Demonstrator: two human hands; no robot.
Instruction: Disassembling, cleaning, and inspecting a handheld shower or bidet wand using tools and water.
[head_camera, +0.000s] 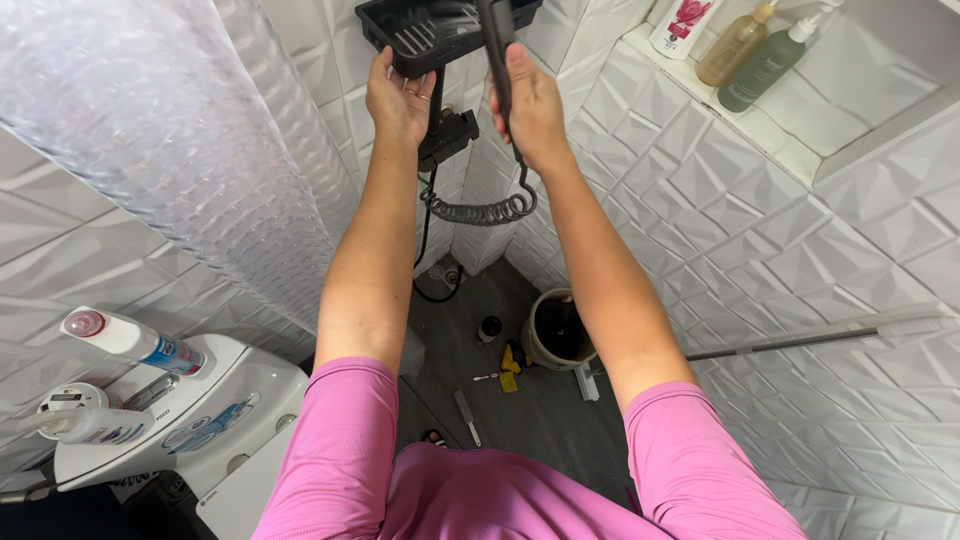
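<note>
Hands work far up the corner: left hand (400, 95) cups the black shelf (425, 35), right hand (530, 105) is closed around the shower handle (497, 45). Shelf could drop toward the bucket (560, 335) if the left grip slips.

One head-worn camera looks steeply down and forward along both raised arms into a tiled shower corner. It sits close above the pink sleeves (500, 480); the grey floor (530, 400) lies well below.

Home bathroom, white faceted wall tiles (700, 230), toilet cistern (200, 420), shower curtain (170, 130), toiletry bottles (750, 50) in niche
</note>
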